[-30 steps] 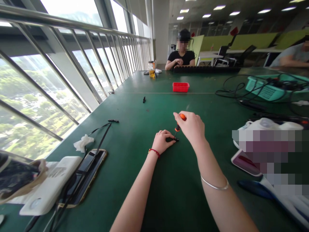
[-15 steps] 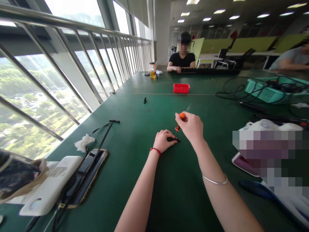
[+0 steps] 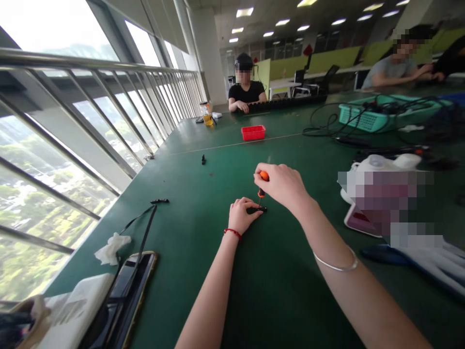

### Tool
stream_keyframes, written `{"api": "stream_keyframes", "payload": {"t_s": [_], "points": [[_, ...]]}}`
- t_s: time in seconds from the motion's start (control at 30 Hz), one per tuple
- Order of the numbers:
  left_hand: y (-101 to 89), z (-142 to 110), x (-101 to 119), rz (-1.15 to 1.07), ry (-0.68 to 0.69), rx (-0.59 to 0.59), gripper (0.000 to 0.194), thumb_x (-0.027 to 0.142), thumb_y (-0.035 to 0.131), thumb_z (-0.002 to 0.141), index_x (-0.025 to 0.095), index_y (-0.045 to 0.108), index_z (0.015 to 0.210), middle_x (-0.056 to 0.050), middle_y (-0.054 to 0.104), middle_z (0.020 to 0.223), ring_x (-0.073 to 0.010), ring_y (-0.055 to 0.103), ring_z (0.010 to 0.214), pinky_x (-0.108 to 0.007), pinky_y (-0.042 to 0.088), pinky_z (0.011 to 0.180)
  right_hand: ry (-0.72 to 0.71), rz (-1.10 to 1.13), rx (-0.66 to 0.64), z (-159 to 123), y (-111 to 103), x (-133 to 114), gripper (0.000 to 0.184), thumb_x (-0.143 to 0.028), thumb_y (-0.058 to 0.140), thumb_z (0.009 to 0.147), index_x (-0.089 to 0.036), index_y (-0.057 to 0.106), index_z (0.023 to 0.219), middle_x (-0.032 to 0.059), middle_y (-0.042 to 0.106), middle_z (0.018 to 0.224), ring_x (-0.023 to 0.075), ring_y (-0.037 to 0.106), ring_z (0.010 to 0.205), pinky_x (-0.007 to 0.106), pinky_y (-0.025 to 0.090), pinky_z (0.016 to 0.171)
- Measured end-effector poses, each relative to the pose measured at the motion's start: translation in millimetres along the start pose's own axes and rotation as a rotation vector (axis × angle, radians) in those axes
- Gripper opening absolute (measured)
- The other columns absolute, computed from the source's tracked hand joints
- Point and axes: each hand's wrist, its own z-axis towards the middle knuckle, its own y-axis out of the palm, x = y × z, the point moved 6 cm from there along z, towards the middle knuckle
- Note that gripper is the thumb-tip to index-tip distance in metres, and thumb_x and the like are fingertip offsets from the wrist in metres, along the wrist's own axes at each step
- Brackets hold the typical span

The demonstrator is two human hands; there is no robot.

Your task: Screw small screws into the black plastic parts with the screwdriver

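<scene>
In the head view, the left hand (image 3: 241, 215) is clamped on a slim black part (image 3: 255, 210), thumb on the near side and fingers on the far side, pressing it against the green table (image 3: 196, 242) well in from the left edge; that pinch probably keeps the part from turning or sliding on the smooth top. The right hand (image 3: 285, 186) is closed round the orange-and-black handle of a screwdriver (image 3: 261, 193), wrist raised above the left hand, seemingly so that the shaft can point steeply down at the part and be pressed and twisted from above. The tip is too small to tell whether it sits in a screw. The hands are close but apart, joined only through tool and part. A small black piece (image 3: 203, 159) lies farther up the table, and another black piece (image 3: 160, 200) near the left edge, both outside the working spot. A red tray (image 3: 253, 133) stands towards the far edge, perhaps there to hold small parts; a phone (image 3: 125, 283) lies by the left edge and a teal basket (image 3: 354, 118) far to the right, leaving elbow room between.
</scene>
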Motion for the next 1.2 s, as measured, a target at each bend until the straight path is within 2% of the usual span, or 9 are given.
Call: {"api": "stream_keyframes", "payload": {"t_s": [0.1, 0.3, 0.43, 0.53, 0.7, 0.8, 0.87, 1.07, 1.2], "points": [[1.4, -0.6, -0.6, -0.008, 0.027, 0.015, 0.016, 0.036, 0.068, 0.073, 0.025, 0.070, 0.084, 0.000, 0.065, 0.096, -0.0200, 0.053, 0.093, -0.038, 0.039, 0.084, 0.006, 0.008, -0.009, -2.3, -0.8, -2.0, 0.014, -0.030, 0.045, 0.079, -0.024, 0.054, 0.089, 0.0011, 0.063, 0.076, 0.0151, 0.051, 0.058, 0.025, 0.025, 0.049], [2.0, -1.4, -0.7, -0.001, 0.019, 0.010, 0.015, 0.036, 0.068, 0.073, 0.025, 0.071, 0.083, 0.000, 0.065, 0.096, -0.0205, 0.054, 0.094, -0.037, 0.039, 0.086, 0.007, -0.008, -0.069, -7.8, 2.8, -3.1, 0.040, -0.050, 0.032, 0.088, -0.023, 0.053, 0.068, 0.0008, 0.058, 0.059, 0.0163, 0.052, 0.058, 0.025, 0.026, 0.049], [0.3, -2.2, 1.4, 0.004, 0.015, 0.010, 0.016, 0.035, 0.067, 0.073, 0.025, 0.070, 0.084, 0.000, 0.065, 0.097, -0.0205, 0.054, 0.095, -0.038, 0.039, 0.087, -0.002, 0.017, -0.012, -11.1, 0.1, -0.8, 0.014, -0.032, 0.045, 0.081, -0.024, 0.053, 0.089, 0.0004, 0.063, 0.075, 0.0155, 0.054, 0.063, 0.024, 0.028, 0.050], [-0.7, -2.7, 2.6, 0.001, 0.010, -0.001, 0.015, 0.035, 0.067, 0.073, 0.024, 0.070, 0.083, 0.000, 0.065, 0.097, -0.0205, 0.054, 0.094, -0.038, 0.039, 0.088, 0.005, 0.028, -0.001, -11.7, -0.5, 1.7, 0.015, -0.033, 0.047, 0.079, -0.024, 0.052, 0.089, 0.0011, 0.062, 0.081, 0.0148, 0.053, 0.064, 0.023, 0.028, 0.050], [-1.9, -2.4, 4.5, -0.010, 0.005, -0.009, 0.014, 0.035, 0.067, 0.073, 0.025, 0.070, 0.083, 0.000, 0.065, 0.097, -0.0204, 0.054, 0.095, -0.038, 0.039, 0.088, 0.046, 0.030, -0.030, -9.6, 1.9, 4.7, 0.039, -0.049, 0.031, 0.088, -0.023, 0.054, 0.070, 0.0005, 0.057, 0.059, 0.0153, 0.051, 0.056, 0.024, 0.026, 0.049], [-2.2, -2.8, 5.1, -0.008, 0.000, -0.007, 0.014, 0.034, 0.067, 0.073, 0.025, 0.070, 0.083, 0.000, 0.065, 0.097, -0.0202, 0.054, 0.094, -0.037, 0.039, 0.087, 0.039, 0.032, 0.004, -8.7, 0.0, 3.0, 0.020, -0.036, 0.040, 0.084, -0.024, 0.056, 0.083, 0.0006, 0.061, 0.069, 0.0151, 0.051, 0.059, 0.024, 0.026, 0.049], [-2.1, -3.6, 5.4, -0.001, 0.002, -0.003, 0.015, 0.034, 0.067, 0.073, 0.024, 0.070, 0.084, 0.000, 0.065, 0.097, -0.0203, 0.054, 0.094, -0.037, 0.039, 0.087, 0.045, 0.048, 0.014, -8.4, -0.5, 2.8, 0.018, -0.033, 0.045, 0.080, -0.024, 0.054, 0.092, 0.0013, 0.063, 0.079, 0.0149, 0.052, 0.062, 0.023, 0.026, 0.049], [-0.2, -4.6, 4.4, 0.010, 0.012, 0.011, 0.015, 0.033, 0.067, 0.074, 0.024, 0.070, 0.085, 0.000, 0.065, 0.096, -0.0207, 0.054, 0.094, -0.038, 0.039, 0.086, 0.086, 0.010, -0.013, -9.0, 0.9, 7.9, 0.039, -0.049, 0.032, 0.088, -0.023, 0.055, 0.070, 0.0024, 0.058, 0.062, 0.0162, 0.051, 0.058, 0.025, 0.025, 0.049], [0.4, -3.2, 2.9, 0.006, 0.020, 0.023, 0.015, 0.034, 0.067, 0.073, 0.024, 0.069, 0.083, 0.000, 0.065, 0.096, -0.0203, 0.054, 0.093, -0.037, 0.040, 0.086, 0.095, 0.012, 0.006, -9.2, -1.3, 9.5, 0.016, -0.034, 0.047, 0.079, -0.025, 0.055, 0.089, 0.0005, 0.062, 0.073, 0.0164, 0.053, 0.061, 0.025, 0.027, 0.049]]}}
